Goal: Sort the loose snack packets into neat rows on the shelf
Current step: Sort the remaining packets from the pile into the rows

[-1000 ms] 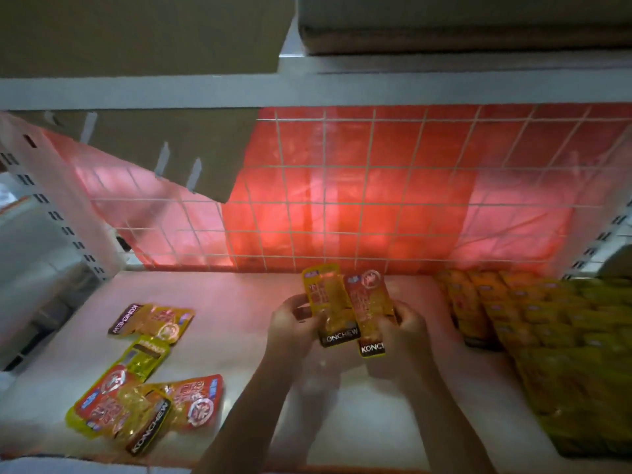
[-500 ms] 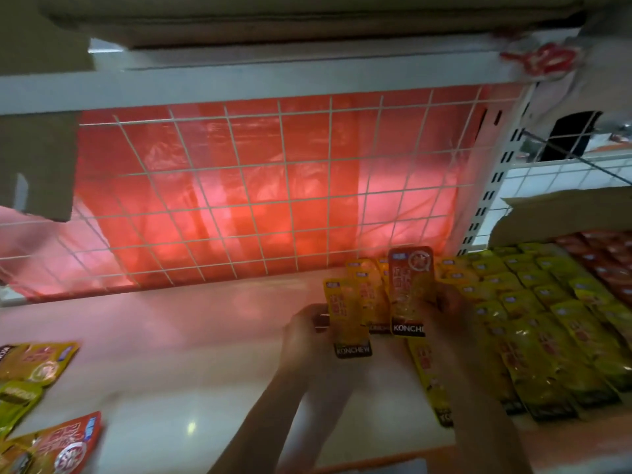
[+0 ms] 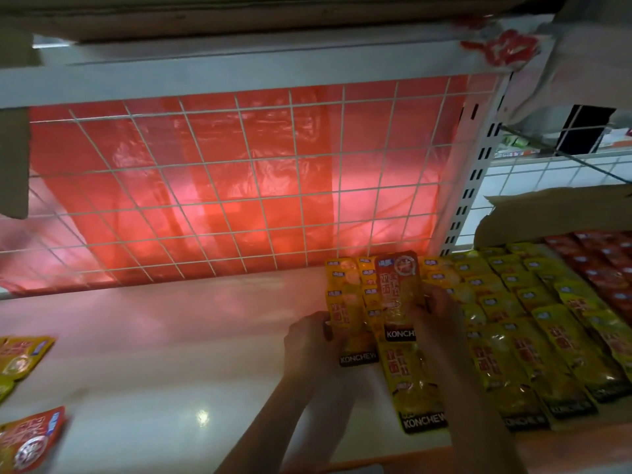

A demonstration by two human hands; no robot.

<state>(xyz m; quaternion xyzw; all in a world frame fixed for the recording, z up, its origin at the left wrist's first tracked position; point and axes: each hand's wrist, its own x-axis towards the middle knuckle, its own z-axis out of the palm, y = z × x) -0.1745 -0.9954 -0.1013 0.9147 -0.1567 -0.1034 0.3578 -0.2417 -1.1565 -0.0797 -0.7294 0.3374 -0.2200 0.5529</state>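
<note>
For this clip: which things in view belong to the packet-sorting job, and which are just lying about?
Job: left hand holding yellow packet; right hand holding orange packet; yellow rows; loose packets at left; shelf.
Lying about: red plastic sheet, wire grid, cardboard box.

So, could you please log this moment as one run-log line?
left hand: holds yellow KONCHEW packet | right hand: holds orange-red KONCHEW packet at left edge of yellow rows | loose packets: shelf, far left
</note>
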